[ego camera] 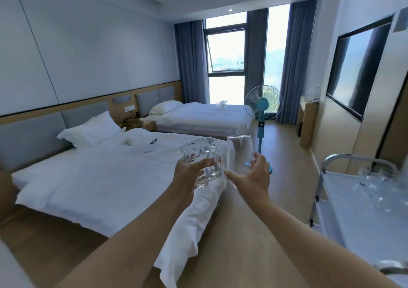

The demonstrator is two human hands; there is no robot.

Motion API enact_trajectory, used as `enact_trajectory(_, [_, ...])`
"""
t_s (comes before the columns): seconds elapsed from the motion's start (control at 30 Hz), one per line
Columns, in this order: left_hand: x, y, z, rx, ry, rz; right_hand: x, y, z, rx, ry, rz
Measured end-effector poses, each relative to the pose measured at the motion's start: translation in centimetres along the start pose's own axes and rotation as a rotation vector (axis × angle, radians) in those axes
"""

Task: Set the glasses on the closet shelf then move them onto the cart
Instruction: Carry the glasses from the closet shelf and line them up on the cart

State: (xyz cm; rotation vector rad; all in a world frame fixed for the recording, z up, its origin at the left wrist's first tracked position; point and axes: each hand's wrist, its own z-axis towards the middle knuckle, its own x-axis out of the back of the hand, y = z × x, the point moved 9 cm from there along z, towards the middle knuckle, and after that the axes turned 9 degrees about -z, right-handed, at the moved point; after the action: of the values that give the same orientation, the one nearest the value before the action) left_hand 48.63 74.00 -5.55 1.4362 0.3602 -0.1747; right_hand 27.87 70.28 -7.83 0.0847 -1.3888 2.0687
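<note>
- Left hand [191,172] grips a clear handled mug [202,162], tilted, held up in the air in front of the near bed [106,177].
- Right hand [250,177] grips a tall clear tumbler [239,153], upright, just beside the mug.
- Cart [353,199] at right, well apart from both; more glassware [375,181] on its top, blurred.
- Blue standing fan [262,108] beyond, near the window [227,55].
- No legible writing anywhere.

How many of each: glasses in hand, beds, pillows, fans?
Clear glasses in hand: 2, a handled glass mug in the left hand and a tall straight glass tumbler in the right hand
White beds: 2
White pillows: 2
Blue standing fans: 1
Total: 7
</note>
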Motion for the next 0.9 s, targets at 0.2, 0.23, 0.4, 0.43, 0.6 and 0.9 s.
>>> enact_trajectory(0.2, [-5.0,-4.2,5.7,0.054,-0.066,0.034,1.9,4.9,4.7,-0.029,0.039,-0.047])
enact_trajectory(0.23, [-5.7,-4.9,6.4,0.064,-0.079,0.041,2.2,5.6,5.2,-0.038,0.046,-0.057])
enact_trajectory(0.4, [-9.1,-8.7,10.9,0.118,-0.136,0.039,3.1,9.9,7.7,-0.119,0.117,-0.096])
enact_trajectory(0.43, [-10.2,-9.6,12.2,0.127,-0.159,0.029,3.3,11.0,8.5,-0.142,0.139,-0.111])
enact_trajectory(0.6, [-13.5,-12.6,17.3,0.155,-0.256,-0.010,3.7,14.5,11.1,-0.224,0.203,-0.153])
enact_trajectory(0.9, [-19.9,-18.5,26.9,0.312,-0.495,-0.044,4.4,19.5,16.9,-0.368,0.330,-0.280])
